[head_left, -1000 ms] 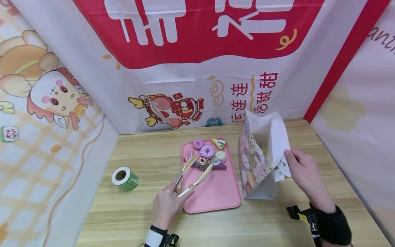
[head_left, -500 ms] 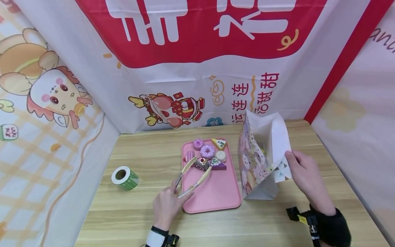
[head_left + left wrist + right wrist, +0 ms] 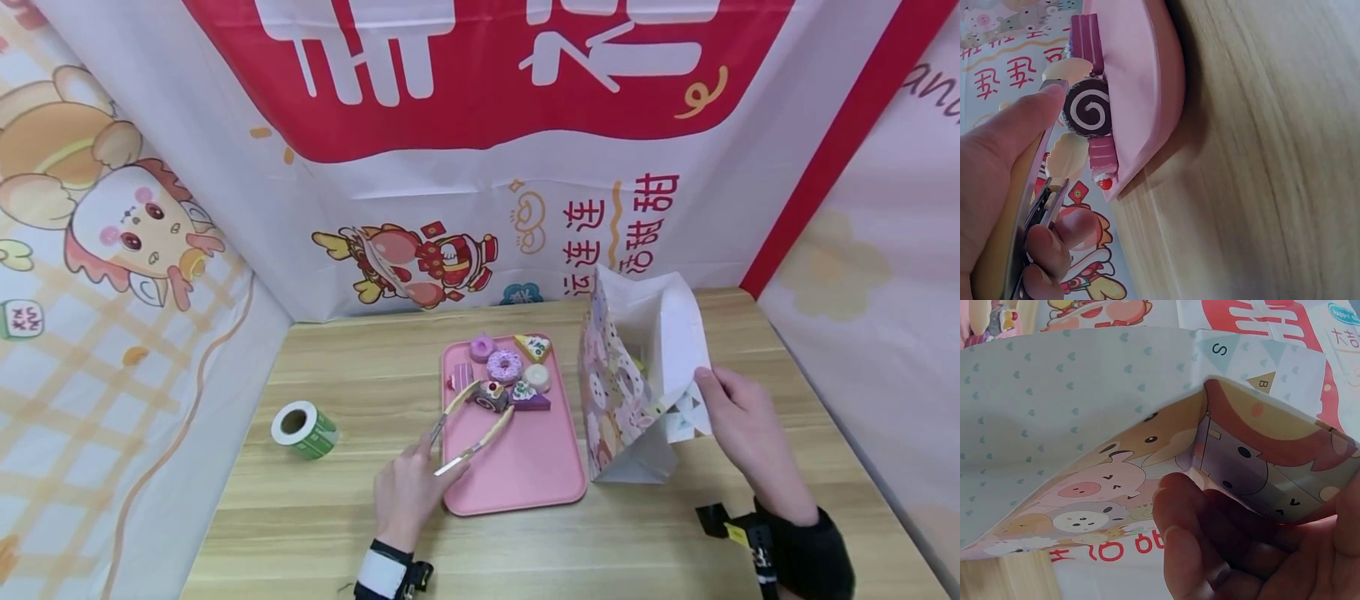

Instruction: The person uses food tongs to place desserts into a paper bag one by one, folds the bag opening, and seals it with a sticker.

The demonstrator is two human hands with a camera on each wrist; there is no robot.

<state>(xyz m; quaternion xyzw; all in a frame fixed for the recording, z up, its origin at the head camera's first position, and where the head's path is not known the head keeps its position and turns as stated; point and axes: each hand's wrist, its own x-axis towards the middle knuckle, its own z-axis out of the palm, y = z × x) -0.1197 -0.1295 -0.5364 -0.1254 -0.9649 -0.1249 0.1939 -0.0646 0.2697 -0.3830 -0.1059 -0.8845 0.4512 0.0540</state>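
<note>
My left hand [image 3: 407,496] grips a pair of tongs [image 3: 498,429], whose cream-coloured scalloped tips stand apart on either side of a chocolate Swiss roll [image 3: 491,397]. In the left wrist view the roll [image 3: 1088,106] shows its white spiral between the two tips, with the thumb along one arm of the tongs. The roll lies on a pink tray [image 3: 517,467] among several toy sweets. To the right, a patterned paper bag [image 3: 615,392] stands upright with its mouth open. My right hand [image 3: 742,412] pinches the bag's right rim between thumb and fingers, holding that side outward.
On the tray around the roll are a purple doughnut [image 3: 505,367], a smaller purple ring [image 3: 482,348], a white round sweet [image 3: 537,378], cake wedges [image 3: 532,401] and a striped pink cake [image 3: 462,377]. A green label roll [image 3: 305,431] stands left. Printed cloth walls surround the wooden table [image 3: 345,375].
The tongs' tips have shifted slightly lower and a little closer together beside the Swiss roll. My right hand keeps its place at the bag's rim.
</note>
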